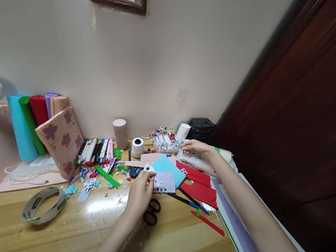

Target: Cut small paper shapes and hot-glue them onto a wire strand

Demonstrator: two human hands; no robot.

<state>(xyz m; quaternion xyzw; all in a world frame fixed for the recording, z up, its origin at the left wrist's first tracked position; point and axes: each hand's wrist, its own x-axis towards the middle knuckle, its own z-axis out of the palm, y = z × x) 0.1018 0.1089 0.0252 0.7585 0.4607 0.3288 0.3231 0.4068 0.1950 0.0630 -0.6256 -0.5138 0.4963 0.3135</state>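
Note:
My left hand (140, 191) is in the middle of the table, its fingers and thumb closed at the left edge of a small lilac sheet (168, 181). Small dark star-like bits and white cut-outs show on that sheet. Under it lies a light blue sheet (167, 168). Black-handled scissors (151, 212) rest just below my left wrist. My right hand (195, 146) reaches to the back, in front of a white plastic packet (196, 160). Its fingers are pinched around a thin, greenish piece too small to name, beside a clear box of white pens (164, 143).
A roll of tape (44, 205) stands at the left front. Felt rolls (22, 131) and a flowered pink panel (62, 139) are behind it. Markers (97, 151), a spool of white thread (137, 148), paper scraps (87, 187) and red felt (199, 189) cover the back.

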